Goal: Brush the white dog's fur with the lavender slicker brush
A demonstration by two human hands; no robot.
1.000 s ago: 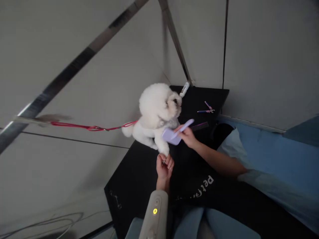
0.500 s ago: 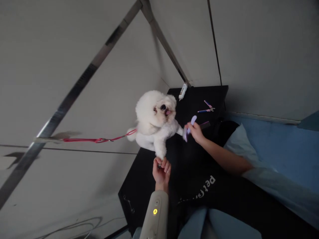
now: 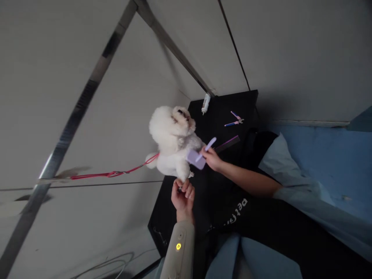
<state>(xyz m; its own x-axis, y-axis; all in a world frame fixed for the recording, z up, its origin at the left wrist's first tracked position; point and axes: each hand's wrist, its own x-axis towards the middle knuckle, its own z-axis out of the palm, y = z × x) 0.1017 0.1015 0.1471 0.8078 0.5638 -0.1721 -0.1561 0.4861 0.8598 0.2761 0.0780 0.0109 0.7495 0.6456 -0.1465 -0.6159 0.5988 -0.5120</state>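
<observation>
A fluffy white dog (image 3: 168,128) is on the black table, its muzzle tipped up. My left hand (image 3: 183,195) is closed around the end of one of its legs; the paw inside is mostly hidden by my fingers. Just above that hand, another paw (image 3: 191,174) shows its claws. My right hand (image 3: 212,158) grips the handle of a lavender slicker brush (image 3: 196,159). The brush head overlaps the dog's front beside the leg, and I cannot tell whether the pins touch the coat.
A red leash (image 3: 110,174) runs from the dog to a metal frame (image 3: 78,104). On the black table (image 3: 244,102) lie a white bottle (image 3: 206,104), pink-and-blue nail clippers (image 3: 235,119), a purple-edged comb (image 3: 228,143) and scissors (image 3: 159,235). Cables (image 3: 116,263) trail at lower left.
My right hand has moved the brush left and turned it so that its flat back shows near the dog's leg. The dog has lifted and turned its head. My view has shifted slightly.
</observation>
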